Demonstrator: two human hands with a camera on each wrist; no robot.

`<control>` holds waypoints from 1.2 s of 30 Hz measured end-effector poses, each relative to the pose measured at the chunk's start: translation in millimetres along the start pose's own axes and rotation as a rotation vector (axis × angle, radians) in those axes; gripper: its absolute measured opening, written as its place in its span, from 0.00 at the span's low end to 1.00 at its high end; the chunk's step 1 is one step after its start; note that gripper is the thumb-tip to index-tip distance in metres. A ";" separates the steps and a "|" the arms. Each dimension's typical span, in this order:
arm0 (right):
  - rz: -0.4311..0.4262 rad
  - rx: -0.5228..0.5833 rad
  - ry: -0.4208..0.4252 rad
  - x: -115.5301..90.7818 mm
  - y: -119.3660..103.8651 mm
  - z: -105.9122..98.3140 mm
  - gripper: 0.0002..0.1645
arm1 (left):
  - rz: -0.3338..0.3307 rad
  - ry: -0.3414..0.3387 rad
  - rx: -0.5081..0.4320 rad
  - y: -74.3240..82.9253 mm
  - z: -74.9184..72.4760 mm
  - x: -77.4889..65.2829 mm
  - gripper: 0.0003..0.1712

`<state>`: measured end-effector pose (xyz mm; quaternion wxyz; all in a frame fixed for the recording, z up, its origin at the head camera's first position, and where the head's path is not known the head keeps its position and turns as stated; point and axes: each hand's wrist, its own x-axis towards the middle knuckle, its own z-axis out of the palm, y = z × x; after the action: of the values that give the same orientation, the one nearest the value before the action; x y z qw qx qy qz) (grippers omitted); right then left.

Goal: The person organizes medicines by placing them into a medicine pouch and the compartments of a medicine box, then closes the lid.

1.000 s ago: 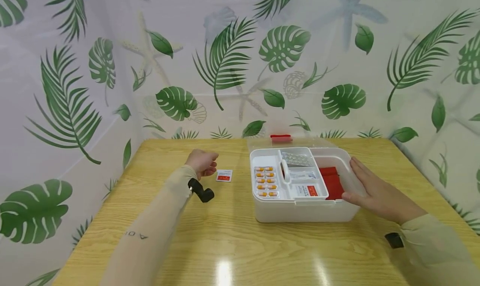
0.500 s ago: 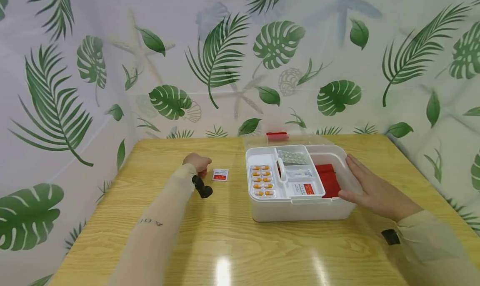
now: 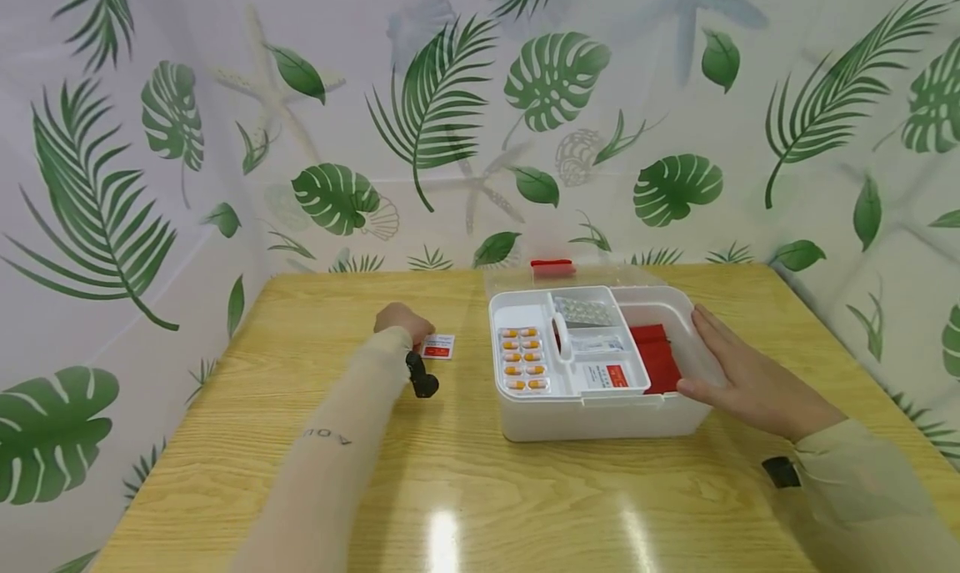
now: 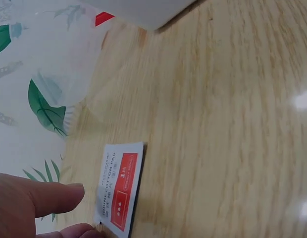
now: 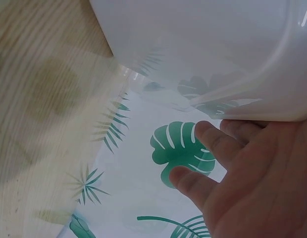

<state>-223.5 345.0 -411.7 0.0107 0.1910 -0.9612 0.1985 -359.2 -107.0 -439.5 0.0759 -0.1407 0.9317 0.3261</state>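
Observation:
A small white and red iodine cotton pad packet point(image 4: 119, 191) lies flat on the wooden table, left of the box in the head view. My left hand point(image 3: 405, 320) is beside it. In the left wrist view the thumb point(image 4: 62, 198) stands apart from the packet, while another fingertip is at its near edge; whether that touches is unclear. My right hand point(image 3: 753, 385) rests with extended fingers against the right end of the white medicine box point(image 3: 607, 421). The box's inner tray holds a sheet of orange-and-white capsules point(image 3: 523, 359), a silver blister pack point(image 3: 583, 313) and another red-and-white packet point(image 3: 606, 377).
A transparent lid with a red latch point(image 3: 552, 268) stands folded back behind the box. Red cloth-like material point(image 3: 655, 358) fills part of the box's right compartment. A leaf-patterned sheet point(image 3: 450, 206) hangs behind the wooden table point(image 3: 442, 473).
My left hand first shifts slightly, then moves right up to the iodine cotton pad packet. The right hand stays against the box. The head view has tilted a little.

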 end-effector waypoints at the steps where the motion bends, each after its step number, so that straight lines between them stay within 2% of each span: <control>1: -0.001 0.001 0.000 0.0 0.2 0.1 0.59 | 0.003 0.021 0.018 1.6 1.3 -1.7 0.16; 5: -0.007 0.014 -0.003 0.3 0.9 0.5 0.59 | 0.008 0.082 0.087 5.5 10.2 -0.4 0.18; 10: -0.008 0.024 -0.002 -0.2 1.0 -0.1 0.59 | 0.022 0.119 0.127 6.0 21.0 9.8 0.12; 16: 0.002 0.016 0.004 -0.3 1.4 0.2 0.60 | 0.046 0.100 0.116 5.4 24.3 10.7 0.06; 24: -0.001 0.008 0.013 0.1 0.1 0.0 0.59 | 0.044 0.092 0.073 1.5 23.8 4.8 0.08; 30: 0.004 0.008 0.008 -0.9 -0.8 -0.2 0.59 | 0.063 0.080 0.099 0.0 27.2 5.7 0.09; 36: 0.004 0.004 0.010 -0.3 -0.1 -0.2 0.59 | 0.097 0.035 0.127 -1.9 26.7 7.3 0.11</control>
<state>-223.2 345.1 -411.5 0.0149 0.1882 -0.9611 0.2016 -364.3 -93.2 -463.0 0.0525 -0.0960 0.9575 0.2669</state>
